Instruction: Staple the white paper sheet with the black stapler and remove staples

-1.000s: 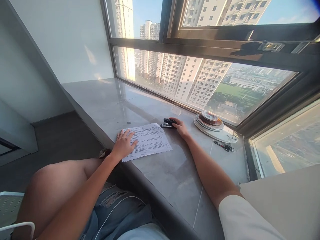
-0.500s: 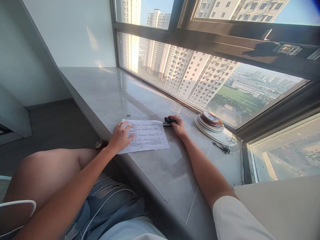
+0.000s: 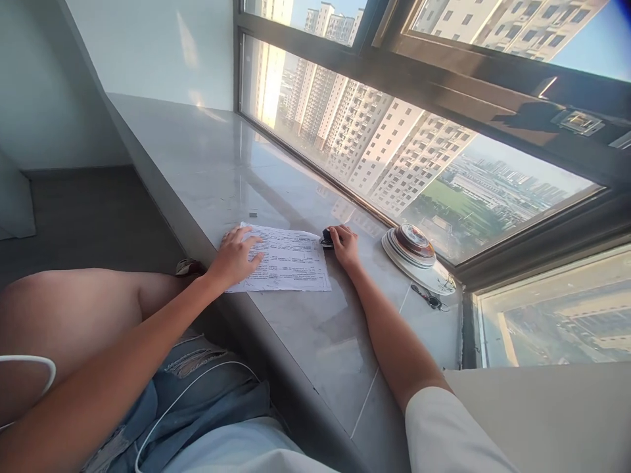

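Observation:
A printed sheet of paper (image 3: 288, 261) lies on the grey stone window ledge (image 3: 197, 164). My left hand (image 3: 235, 256) rests flat on the paper's left part, fingers spread. My right hand (image 3: 344, 244) is closed over a small black stapler (image 3: 326, 238) at the paper's upper right corner; only the stapler's left end shows.
A stack of round plates (image 3: 413, 246) sits to the right by the window, with a dark bunch of keys (image 3: 428, 299) just in front of it. A tiny dark scrap (image 3: 253, 214) lies beyond the paper. The ledge's front edge runs past my bare knee (image 3: 64, 309).
My right hand has drawn the stapler leftward up to the paper's top right corner. My left hand stays on the paper. The camera has tilted and shifted a little.

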`<state>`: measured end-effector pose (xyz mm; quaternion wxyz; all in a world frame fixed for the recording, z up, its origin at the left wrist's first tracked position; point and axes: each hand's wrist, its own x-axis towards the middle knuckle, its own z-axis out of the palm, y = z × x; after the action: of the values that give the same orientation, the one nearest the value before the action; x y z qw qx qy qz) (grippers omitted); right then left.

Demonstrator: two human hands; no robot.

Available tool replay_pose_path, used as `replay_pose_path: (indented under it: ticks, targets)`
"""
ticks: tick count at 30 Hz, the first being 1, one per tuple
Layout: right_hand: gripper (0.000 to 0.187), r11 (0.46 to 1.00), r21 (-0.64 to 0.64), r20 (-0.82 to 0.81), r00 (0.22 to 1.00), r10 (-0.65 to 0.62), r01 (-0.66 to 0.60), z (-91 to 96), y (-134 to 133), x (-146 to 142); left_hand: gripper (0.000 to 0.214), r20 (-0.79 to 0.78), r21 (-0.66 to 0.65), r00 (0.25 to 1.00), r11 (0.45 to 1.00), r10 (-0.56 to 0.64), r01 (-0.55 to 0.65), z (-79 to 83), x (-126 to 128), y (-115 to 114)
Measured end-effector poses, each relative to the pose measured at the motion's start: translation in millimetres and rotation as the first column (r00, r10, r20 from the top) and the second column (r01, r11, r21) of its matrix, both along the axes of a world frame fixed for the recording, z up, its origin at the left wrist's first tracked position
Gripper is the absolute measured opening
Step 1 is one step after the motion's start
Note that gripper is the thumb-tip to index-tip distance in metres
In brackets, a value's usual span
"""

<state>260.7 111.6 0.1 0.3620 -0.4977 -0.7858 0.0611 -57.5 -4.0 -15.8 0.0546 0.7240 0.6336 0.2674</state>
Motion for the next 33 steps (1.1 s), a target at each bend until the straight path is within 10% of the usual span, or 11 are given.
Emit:
replay_pose_path:
  ticks: [33]
  targets:
    - [0.047,0.992,0.116,0.130,0.991,0.041,-0.056,-0.4,-6.9,-4.7,0.042,0.036,0.072,0.999,0.997,-0.022,0.019,-4.5,0.8,-1.0]
